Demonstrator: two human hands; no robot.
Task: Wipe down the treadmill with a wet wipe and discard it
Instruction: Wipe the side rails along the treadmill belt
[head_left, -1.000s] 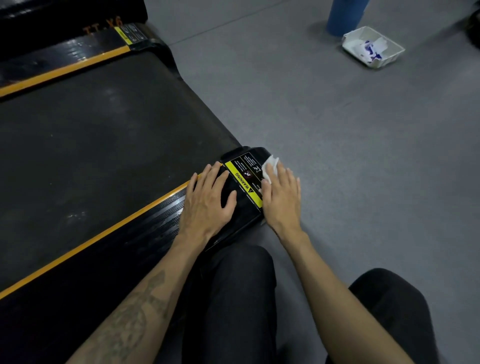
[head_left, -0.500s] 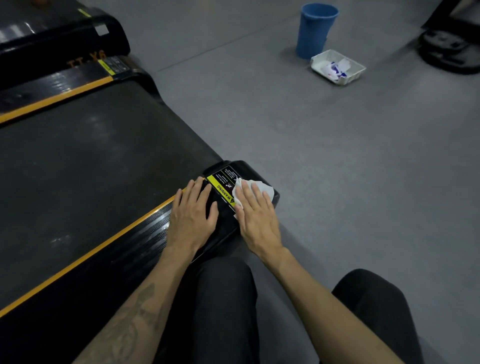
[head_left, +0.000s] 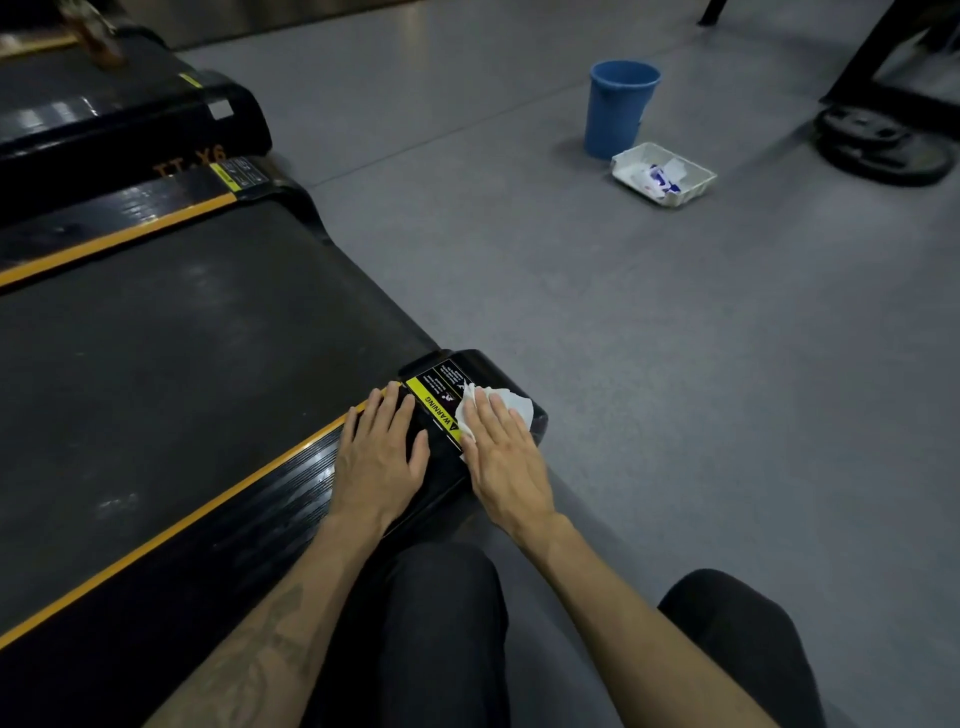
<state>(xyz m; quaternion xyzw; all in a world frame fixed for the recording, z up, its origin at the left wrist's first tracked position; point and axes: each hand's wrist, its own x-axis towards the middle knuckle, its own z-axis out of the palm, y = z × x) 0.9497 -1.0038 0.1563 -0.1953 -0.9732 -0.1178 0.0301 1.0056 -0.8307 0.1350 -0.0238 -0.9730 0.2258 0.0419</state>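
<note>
At the treadmill's (head_left: 208, 364) rear corner, a white wipe (head_left: 511, 405) is pressed flat onto the black end cap beside the yellow warning label (head_left: 434, 410) by the right hand (head_left: 506, 457), its fingers (head_left: 488, 415) straight and laid together. Just beside it, the left hand (head_left: 382, 457) is rested flat on the side rail, fingers extended, nothing grasped. Well apart on the grey floor (head_left: 675, 389), a blue bucket (head_left: 621, 109) is seen beside a white tray (head_left: 696, 189).

My left hand (head_left: 382, 457) and right hand (head_left: 506, 457) lie flat side by side, palms down, fingers straight, forearms extended.
</note>
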